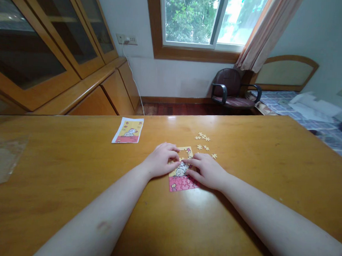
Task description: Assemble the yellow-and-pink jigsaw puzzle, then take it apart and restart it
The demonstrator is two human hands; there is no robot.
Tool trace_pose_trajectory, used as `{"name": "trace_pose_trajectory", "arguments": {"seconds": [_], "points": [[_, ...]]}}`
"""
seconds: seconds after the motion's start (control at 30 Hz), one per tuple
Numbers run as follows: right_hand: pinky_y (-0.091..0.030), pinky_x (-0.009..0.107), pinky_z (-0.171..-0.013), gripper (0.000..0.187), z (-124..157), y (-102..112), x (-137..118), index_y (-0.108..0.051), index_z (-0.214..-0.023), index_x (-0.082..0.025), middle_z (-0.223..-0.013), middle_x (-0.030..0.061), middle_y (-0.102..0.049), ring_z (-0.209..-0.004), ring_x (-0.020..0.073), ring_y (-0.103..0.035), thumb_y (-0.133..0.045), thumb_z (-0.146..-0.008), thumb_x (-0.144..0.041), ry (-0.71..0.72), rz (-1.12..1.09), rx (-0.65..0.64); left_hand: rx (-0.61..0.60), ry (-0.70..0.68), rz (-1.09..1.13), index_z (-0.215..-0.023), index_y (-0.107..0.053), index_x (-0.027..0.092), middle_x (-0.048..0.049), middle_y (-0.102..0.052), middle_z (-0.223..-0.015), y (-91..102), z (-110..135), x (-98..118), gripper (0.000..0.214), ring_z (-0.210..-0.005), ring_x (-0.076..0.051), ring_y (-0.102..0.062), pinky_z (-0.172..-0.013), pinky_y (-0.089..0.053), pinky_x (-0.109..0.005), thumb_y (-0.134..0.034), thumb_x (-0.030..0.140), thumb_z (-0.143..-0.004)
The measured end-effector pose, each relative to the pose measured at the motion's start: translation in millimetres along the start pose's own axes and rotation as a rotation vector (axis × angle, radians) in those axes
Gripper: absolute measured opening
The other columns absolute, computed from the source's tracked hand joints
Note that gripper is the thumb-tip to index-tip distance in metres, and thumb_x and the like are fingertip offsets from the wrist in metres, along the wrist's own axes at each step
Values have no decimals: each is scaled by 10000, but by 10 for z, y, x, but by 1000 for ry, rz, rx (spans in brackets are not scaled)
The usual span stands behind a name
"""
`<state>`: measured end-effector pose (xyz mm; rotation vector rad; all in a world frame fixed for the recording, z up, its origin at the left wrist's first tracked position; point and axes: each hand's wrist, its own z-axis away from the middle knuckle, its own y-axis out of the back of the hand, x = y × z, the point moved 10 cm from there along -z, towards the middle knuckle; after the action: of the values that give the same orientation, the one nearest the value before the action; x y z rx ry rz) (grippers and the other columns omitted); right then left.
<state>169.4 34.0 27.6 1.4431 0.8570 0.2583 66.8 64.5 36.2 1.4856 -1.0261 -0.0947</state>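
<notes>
A small jigsaw puzzle (182, 181) with a yellow top, a white cartoon animal and a pink bottom lies on the wooden table (72, 184). My left hand (161, 160) rests on its upper left edge, fingers curled and pinched over the pieces there. My right hand (207, 170) lies on its right side, fingertips pressing the puzzle near the middle. What either hand pinches is too small to tell. Several loose yellow puzzle pieces (203, 137) lie just beyond the puzzle.
A printed reference card (128, 130) with the same picture lies at the far left of centre. A clear plastic sheet (2, 158) lies at the table's left edge. Beyond stand a wooden cabinet (49, 54), an armchair (232, 91) and a bed (316, 111).
</notes>
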Motion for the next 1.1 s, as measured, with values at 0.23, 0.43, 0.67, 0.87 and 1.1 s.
{"name": "trace_pose_trajectory", "arguments": {"seconds": [0.23, 0.43, 0.67, 0.87, 1.1], "points": [[-422, 337, -791, 370, 1, -3, -11, -648, -1204, -199, -918, 85, -622, -868, 210, -565, -520, -932, -414, -3, 11, -9, 6, 5, -7, -746, -701, 214, -60, -680, -1089, 8, -1, -3, 126, -1067, -244, -583, -973, -439, -437, -636, 301, -810], [-417, 329, -783, 373, 2, -16, -9, -646, -1200, -207, -912, 79, -617, -856, 204, -563, -510, -935, -432, 4, 11, -8, 0, 15, -9, -747, -703, 213, -61, -681, -1104, -2, -2, -22, 124, -1100, -253, -573, -988, -430, -448, -635, 295, -811], [-416, 334, -794, 374, 1, 10, -1, -636, -1214, -210, -924, 79, -606, -870, 207, -558, -531, -925, -423, -16, 2, 14, 15, 7, -6, -767, -699, 218, -52, -684, -1085, 20, -2, -15, 117, -1088, -246, -578, -983, -433, -444, -630, 300, -815], [-415, 339, -807, 388, 4, -2, 15, -628, -1230, -214, -939, 79, -602, -880, 208, -555, -533, -922, -430, -27, 8, 5, 24, 7, -16, -823, -706, 231, -41, -680, -1085, 25, 2, -24, 98, -1068, -230, -585, -978, -439, -426, -609, 240, -810], [-411, 349, -820, 398, -3, -27, 12, -623, -1242, -219, -948, 81, -599, -900, 213, -553, -524, -926, -440, -19, 14, -15, 27, 2, -27, -812, -715, 231, -46, -680, -1072, 19, -2, -21, 112, -1047, -230, -593, -961, -449, -422, -603, 231, -808]]}}
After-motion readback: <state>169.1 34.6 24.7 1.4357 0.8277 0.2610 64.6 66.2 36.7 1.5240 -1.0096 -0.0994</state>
